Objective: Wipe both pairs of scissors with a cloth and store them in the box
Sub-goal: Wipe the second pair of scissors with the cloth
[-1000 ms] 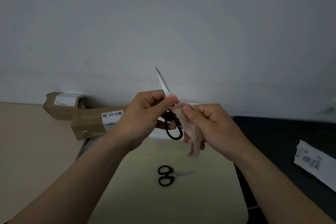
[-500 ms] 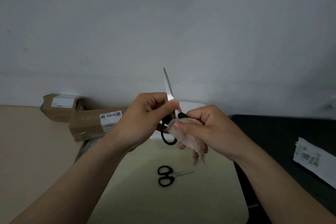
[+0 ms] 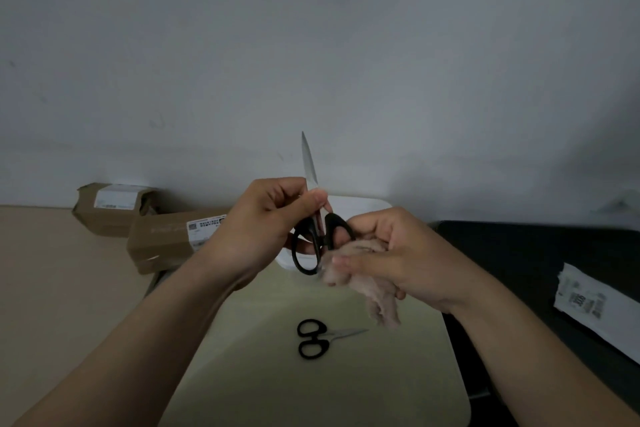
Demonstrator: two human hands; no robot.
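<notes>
My left hand pinches a large pair of black-handled scissors near the pivot, blade pointing up. My right hand holds a crumpled pinkish cloth pressed against the scissors' black handle loops. A second, smaller pair of black-handled scissors lies flat on the pale table below my hands, its blades pointing right. A white box sits behind my hands, mostly hidden by them.
Two brown cardboard parcels with labels lie at the left against the wall. A dark surface adjoins the table on the right, with a white labelled packet on it. The wall is close behind.
The cloth has slid down from the blade base to the handle loops. The scissors' blade has swung from tilted left to nearly upright.
</notes>
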